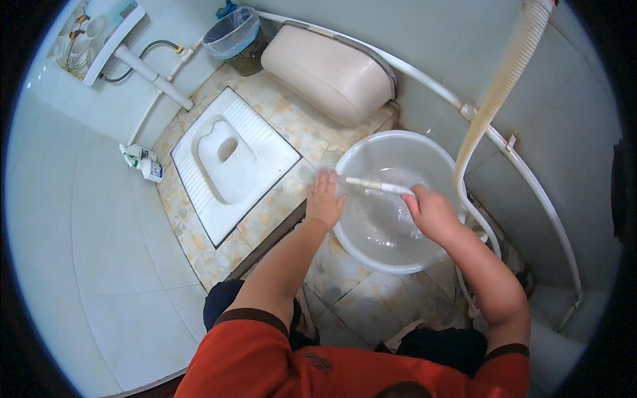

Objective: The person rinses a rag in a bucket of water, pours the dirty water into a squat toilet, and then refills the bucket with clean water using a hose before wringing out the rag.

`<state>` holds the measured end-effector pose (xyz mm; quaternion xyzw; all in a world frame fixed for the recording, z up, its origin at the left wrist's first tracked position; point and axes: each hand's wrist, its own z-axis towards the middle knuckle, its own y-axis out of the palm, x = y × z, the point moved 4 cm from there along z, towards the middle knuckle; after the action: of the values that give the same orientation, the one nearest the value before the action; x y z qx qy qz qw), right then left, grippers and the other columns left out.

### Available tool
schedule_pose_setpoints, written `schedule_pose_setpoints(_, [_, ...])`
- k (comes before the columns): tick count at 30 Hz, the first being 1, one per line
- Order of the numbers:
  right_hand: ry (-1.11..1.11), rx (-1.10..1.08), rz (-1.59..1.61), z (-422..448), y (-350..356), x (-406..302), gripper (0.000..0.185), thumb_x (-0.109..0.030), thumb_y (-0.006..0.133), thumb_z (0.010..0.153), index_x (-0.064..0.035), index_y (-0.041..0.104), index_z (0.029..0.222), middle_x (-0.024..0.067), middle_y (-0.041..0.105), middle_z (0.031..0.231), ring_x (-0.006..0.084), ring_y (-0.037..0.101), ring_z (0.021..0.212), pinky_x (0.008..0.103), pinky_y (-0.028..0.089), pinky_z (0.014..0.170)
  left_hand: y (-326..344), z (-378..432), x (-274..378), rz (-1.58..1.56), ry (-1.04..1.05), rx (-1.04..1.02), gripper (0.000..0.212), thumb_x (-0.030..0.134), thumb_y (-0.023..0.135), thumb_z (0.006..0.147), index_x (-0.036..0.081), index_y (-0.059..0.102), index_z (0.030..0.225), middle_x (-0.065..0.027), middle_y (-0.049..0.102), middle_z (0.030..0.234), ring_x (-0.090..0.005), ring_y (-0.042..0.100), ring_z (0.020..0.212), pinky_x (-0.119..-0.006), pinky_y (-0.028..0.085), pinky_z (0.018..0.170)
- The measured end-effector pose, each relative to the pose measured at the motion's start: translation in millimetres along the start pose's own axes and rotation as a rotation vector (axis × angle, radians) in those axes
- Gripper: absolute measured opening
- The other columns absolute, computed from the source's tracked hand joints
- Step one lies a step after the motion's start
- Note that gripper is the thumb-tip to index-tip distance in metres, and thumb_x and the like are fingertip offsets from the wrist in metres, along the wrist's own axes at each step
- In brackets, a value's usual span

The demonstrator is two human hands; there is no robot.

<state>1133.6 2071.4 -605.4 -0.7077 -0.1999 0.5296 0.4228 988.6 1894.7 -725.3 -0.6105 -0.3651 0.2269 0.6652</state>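
Observation:
My right hand (pixel 432 211) grips the ribbed end of a white hose (pixel 383 187) over a large white plastic basin (pixel 351 248). The hose's pale nozzle points left, towards my left hand. Some clear water (pixel 385 226) lies in the basin. At the basin's left rim is my left hand (pixel 324 196), its fingers straight and the thumb apart, with nothing held in it. Whether it touches the rim I cannot tell. The hose runs from behind my right hand, down beside the basin's right side; part of it is hidden.
A squat toilet (pixel 226 151) is set in the raised tiled step at left. Behind stand a beige plastic tub (pixel 331 72) on its side and a lined waste bin (pixel 244 47). Spray bottles (pixel 149 166) stand by the left wall. A thick corrugated hose (pixel 497 84) hangs at right.

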Motion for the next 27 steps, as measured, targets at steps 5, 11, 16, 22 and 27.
schedule_pose_setpoints(5, [0.096, 0.154, 0.035, 51, -2, -15, 0.029, -0.029, 0.045, 0.082, -0.0013, 0.053, 0.08, 0.021, 0.057, 0.073, 0.0375, 0.054, 0.071, 0.044, 0.043, 0.064, 7, 7, -29, -0.101, -0.163, -0.19, 0.054, 0.035, 0.041, 0.083, 0.006, 0.028, 0.126, -0.0177, 0.023, 0.132, -0.0314, 0.021, 0.123, -0.047, 0.017, 0.098])
schedule_pose_setpoints(11, [0.197, 0.327, 0.175, 70, 15, -6, 0.03, -0.028, 0.045, 0.082, 0.0002, 0.054, 0.085, 0.0224, 0.056, 0.076, 0.0379, 0.054, 0.074, 0.0428, 0.042, 0.066, 18, 9, -17, -0.399, -0.219, -0.056, 0.054, 0.017, 0.049, 0.078, -0.002, 0.026, 0.123, -0.0201, 0.023, 0.131, -0.0345, 0.019, 0.122, -0.038, 0.017, 0.101])
schedule_pose_setpoints(16, [0.128, 0.186, 0.182, 58, 26, -26, 0.029, -0.027, 0.046, 0.081, 0.0006, 0.054, 0.086, 0.0224, 0.056, 0.074, 0.0375, 0.054, 0.072, 0.0427, 0.042, 0.065, 37, -3, -9, -0.535, -0.313, 0.068, 0.058, 0.004, 0.052, 0.073, -0.006, 0.022, 0.122, -0.0238, 0.021, 0.129, -0.0358, 0.017, 0.122, -0.037, 0.016, 0.102])
schedule_pose_setpoints(22, [0.106, 0.599, 0.249, 96, -64, -75, 0.033, -0.031, 0.044, 0.082, 0.0004, 0.054, 0.088, 0.0225, 0.056, 0.076, 0.0384, 0.054, 0.073, 0.0433, 0.041, 0.066, 16, -4, -10, -0.446, -0.355, 0.147, 0.057, 0.003, 0.053, 0.07, -0.003, 0.026, 0.121, -0.024, 0.029, 0.123, -0.0374, 0.026, 0.116, -0.038, 0.025, 0.097])
schedule_pose_setpoints(27, [0.217, 0.698, 0.041, 148, -105, -76, 0.036, -0.033, 0.042, 0.082, -0.0012, 0.055, 0.09, 0.0202, 0.058, 0.081, 0.0373, 0.054, 0.077, 0.0432, 0.042, 0.068, 10, 1, -5, -0.6, -0.534, -0.076, 0.056, 0.007, 0.05, 0.073, 0.003, 0.025, 0.123, -0.0239, 0.041, 0.112, -0.0372, 0.043, 0.101, -0.041, 0.036, 0.085])
